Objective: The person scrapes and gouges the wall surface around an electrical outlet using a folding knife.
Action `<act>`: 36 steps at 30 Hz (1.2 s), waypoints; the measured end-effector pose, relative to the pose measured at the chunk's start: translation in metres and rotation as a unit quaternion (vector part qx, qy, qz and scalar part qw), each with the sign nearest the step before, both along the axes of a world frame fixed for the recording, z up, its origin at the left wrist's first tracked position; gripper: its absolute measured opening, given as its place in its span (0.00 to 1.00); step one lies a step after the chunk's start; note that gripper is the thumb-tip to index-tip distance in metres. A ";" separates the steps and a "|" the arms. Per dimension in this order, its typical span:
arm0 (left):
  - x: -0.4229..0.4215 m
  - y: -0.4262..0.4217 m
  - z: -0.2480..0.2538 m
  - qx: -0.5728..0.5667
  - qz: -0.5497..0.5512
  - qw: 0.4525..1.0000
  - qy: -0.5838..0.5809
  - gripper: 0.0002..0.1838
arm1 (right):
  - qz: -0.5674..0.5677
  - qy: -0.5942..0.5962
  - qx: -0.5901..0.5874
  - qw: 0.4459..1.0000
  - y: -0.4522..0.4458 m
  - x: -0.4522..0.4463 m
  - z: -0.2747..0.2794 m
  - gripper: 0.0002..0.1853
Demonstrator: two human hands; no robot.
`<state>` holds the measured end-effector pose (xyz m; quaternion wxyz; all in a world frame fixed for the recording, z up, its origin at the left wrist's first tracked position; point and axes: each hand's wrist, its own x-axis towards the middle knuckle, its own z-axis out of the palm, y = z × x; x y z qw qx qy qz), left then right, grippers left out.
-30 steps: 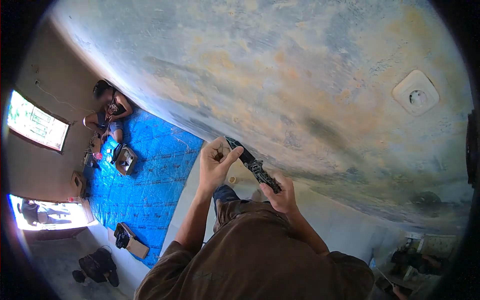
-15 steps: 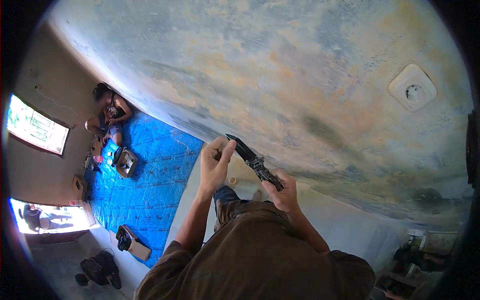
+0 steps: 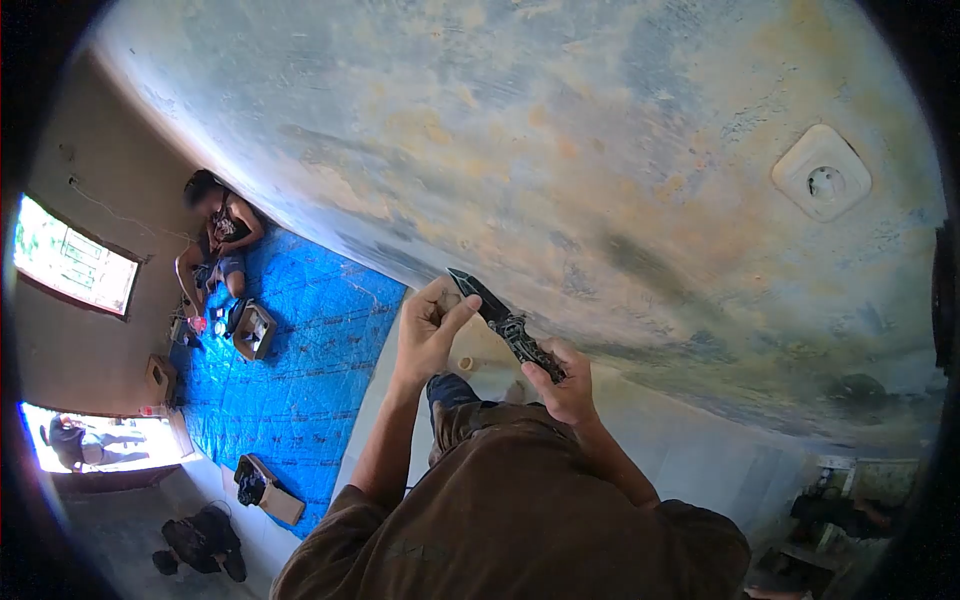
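Note:
A dark folding knife (image 3: 516, 338) with a patterned handle is held out in front of my chest, its black blade unfolded and pointing up to the left. My right hand (image 3: 568, 385) is closed around the end of the handle. At the blade, my left hand (image 3: 432, 325) has its thumb and curled fingers closed on the flat near the tip. Part of the blade is hidden behind the left thumb.
A stained, patchy wall (image 3: 600, 200) rises close ahead, with a power socket (image 3: 822, 185) at right. On the blue tarp (image 3: 310, 350) sits a person (image 3: 228, 230) near a box (image 3: 254, 332). Another open box (image 3: 268, 490) lies nearer. Someone stands outside the doorway.
The knife has turned slightly, showing more of the blade's flat, and the left thumb has shifted along it. The seated person has moved a leg and arm.

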<state>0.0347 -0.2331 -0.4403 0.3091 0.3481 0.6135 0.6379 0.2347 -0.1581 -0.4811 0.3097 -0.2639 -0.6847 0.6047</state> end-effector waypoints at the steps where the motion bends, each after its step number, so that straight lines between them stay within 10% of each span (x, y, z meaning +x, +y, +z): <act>1: 0.000 0.000 -0.001 -0.003 0.010 1.000 0.003 0.17 | 0.004 -0.007 -0.006 1.000 0.000 0.001 0.002 0.08; 36: -0.002 -0.003 -0.002 0.049 0.065 0.996 -0.034 0.21 | 0.039 0.008 0.025 0.999 -0.006 -0.014 0.011 0.08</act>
